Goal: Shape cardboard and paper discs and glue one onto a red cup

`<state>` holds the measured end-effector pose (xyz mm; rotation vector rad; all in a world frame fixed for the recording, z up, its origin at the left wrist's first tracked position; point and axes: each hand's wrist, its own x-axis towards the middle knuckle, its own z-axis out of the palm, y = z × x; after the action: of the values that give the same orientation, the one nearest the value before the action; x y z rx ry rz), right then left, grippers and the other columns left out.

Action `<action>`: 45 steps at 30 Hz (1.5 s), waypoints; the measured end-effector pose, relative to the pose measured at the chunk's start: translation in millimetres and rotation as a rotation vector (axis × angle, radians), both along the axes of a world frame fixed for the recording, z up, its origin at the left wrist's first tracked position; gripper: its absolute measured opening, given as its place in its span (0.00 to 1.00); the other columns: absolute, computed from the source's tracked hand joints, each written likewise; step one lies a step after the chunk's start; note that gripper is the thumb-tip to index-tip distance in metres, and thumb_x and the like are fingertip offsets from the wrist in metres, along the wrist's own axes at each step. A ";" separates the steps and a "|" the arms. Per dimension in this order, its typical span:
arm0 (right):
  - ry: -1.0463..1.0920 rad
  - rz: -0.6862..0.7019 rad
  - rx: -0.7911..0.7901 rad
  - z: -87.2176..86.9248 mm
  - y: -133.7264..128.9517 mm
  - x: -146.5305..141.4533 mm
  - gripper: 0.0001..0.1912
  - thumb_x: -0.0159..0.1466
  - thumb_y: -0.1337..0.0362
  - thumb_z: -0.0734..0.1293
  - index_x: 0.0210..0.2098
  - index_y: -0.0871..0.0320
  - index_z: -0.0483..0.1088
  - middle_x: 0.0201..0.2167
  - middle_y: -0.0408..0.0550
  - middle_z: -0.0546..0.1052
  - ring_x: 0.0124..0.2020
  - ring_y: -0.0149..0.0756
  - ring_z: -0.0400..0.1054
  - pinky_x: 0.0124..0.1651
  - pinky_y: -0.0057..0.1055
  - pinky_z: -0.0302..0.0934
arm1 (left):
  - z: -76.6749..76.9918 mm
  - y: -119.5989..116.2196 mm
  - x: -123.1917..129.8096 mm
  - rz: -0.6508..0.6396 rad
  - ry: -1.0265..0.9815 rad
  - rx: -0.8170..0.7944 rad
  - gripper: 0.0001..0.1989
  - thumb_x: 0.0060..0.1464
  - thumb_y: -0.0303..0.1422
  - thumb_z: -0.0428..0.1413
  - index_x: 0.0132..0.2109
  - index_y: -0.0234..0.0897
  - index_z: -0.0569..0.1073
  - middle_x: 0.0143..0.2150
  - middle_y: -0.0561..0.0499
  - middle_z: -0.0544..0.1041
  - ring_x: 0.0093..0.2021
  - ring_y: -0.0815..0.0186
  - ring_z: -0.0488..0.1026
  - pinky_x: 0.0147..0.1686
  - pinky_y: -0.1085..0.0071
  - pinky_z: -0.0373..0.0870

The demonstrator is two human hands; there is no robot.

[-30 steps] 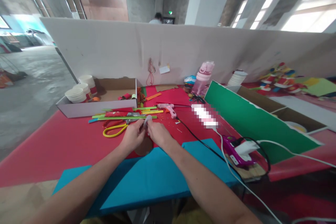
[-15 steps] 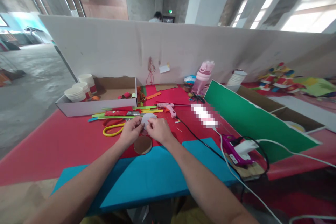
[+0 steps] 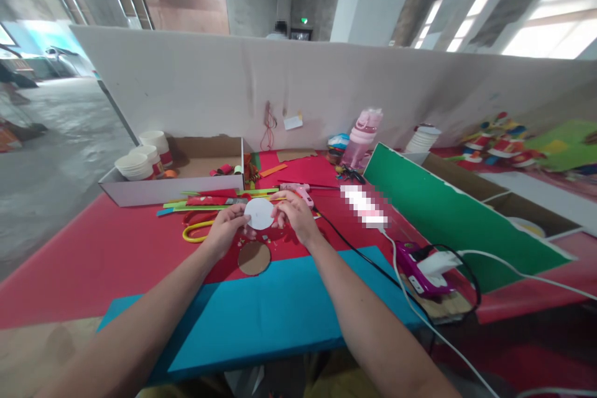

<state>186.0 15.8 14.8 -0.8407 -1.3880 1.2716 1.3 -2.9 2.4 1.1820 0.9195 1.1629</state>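
Note:
A white paper disc (image 3: 259, 214) is held up over the red table covering, its flat face showing. My left hand (image 3: 228, 229) pinches the disc's left edge between thumb and fingers. At the right edge is my right hand (image 3: 293, 216), its fingers curved and spread beside the disc; whether they touch it is hard to tell. A round brown cardboard disc (image 3: 254, 259) lies below, near the blue sheet (image 3: 280, 317). Yellow-handled scissors (image 3: 196, 232) rest left of my left hand. Behind my right hand lies a pink glue gun (image 3: 305, 195), partly hidden.
A white-sided box (image 3: 172, 191) with paper cups (image 3: 134, 166) stands at the back left. Coloured strips (image 3: 175, 206) lie before it. To the right are a green-sided box (image 3: 448, 217), a purple power strip (image 3: 422, 270) with cables, and a pink bottle (image 3: 361, 138) farther back.
The white disc now faces me more fully. My right hand has moved right and its fingers have spread; my left hand has shifted slightly left, still on the disc.

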 end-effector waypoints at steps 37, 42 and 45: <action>-0.005 0.080 -0.114 -31.0 -9.2 -34.6 0.15 0.57 0.61 0.66 0.43 0.59 0.69 0.28 0.44 0.77 0.26 0.36 0.75 0.35 0.37 0.72 | 4.6 -3.8 -0.5 0.304 1.266 1.138 0.11 0.60 0.30 0.49 0.32 0.34 0.72 0.31 0.46 0.72 0.34 0.63 0.68 0.36 0.67 0.67; -0.003 0.083 -0.157 -28.2 -10.7 -34.9 0.12 0.59 0.65 0.63 0.43 0.58 0.68 0.25 0.41 0.77 0.21 0.32 0.73 0.31 0.33 0.72 | 7.4 -4.3 2.9 0.327 1.303 1.094 0.11 0.59 0.27 0.48 0.29 0.34 0.70 0.30 0.46 0.72 0.33 0.63 0.68 0.34 0.68 0.66; -0.004 0.077 -0.194 -21.9 -13.1 -35.1 0.11 0.58 0.69 0.62 0.42 0.59 0.68 0.24 0.41 0.76 0.20 0.31 0.73 0.29 0.29 0.71 | 7.0 -2.4 -0.2 0.428 1.084 0.929 0.07 0.55 0.28 0.51 0.30 0.35 0.72 0.29 0.49 0.74 0.30 0.67 0.70 0.32 0.72 0.66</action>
<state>151.0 2.7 -7.1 -0.9286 -1.3250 1.4826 1.1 -5.3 9.4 2.6030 1.5377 1.3107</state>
